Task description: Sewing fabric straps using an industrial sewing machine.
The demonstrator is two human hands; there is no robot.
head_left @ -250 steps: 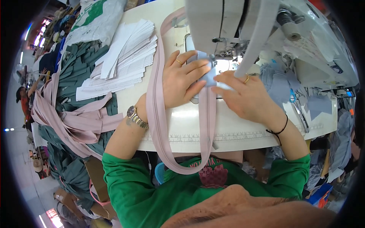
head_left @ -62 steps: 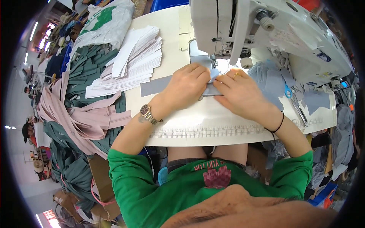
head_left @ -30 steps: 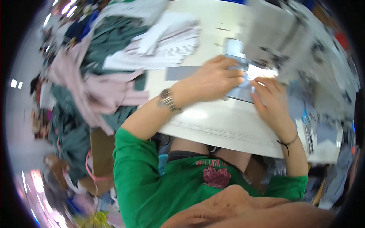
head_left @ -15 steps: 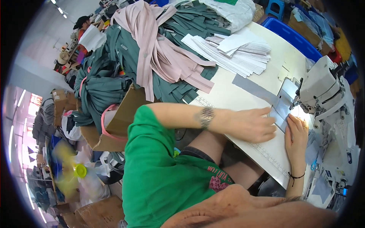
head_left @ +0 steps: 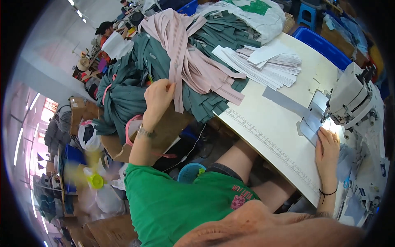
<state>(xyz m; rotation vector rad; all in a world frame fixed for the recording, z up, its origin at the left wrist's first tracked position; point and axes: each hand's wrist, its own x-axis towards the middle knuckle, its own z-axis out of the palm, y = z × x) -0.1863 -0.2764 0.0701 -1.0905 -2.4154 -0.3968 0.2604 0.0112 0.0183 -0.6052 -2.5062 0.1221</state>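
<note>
My left hand [head_left: 158,99], wearing a metal watch, is raised over the cardboard box. Its fingers are pinched together beside the edge of the pink zipper strips [head_left: 191,68]; what they hold, if anything, cannot be made out. These strips lie draped over a large heap of dark green zipper strips [head_left: 154,57]. On the sewing table my right hand [head_left: 328,150] lies with fingers stretched out, fingertips by the lit needle area of the white sewing machine [head_left: 349,99]. A grey fabric strip [head_left: 284,101] runs across the tabletop to the machine's metal plate [head_left: 314,117].
A stack of white folded pieces [head_left: 267,66] lies on the white table [head_left: 263,140], with a blue bin [head_left: 323,47] behind it. Left of my legs stand an open cardboard box [head_left: 168,127] and a blue basket [head_left: 191,173]. A person [head_left: 105,33] sits at the far left.
My left hand has swung left, away from the machine, to the pink zipper strips. My right hand has stayed on the table by the needle. The view has shifted slightly.
</note>
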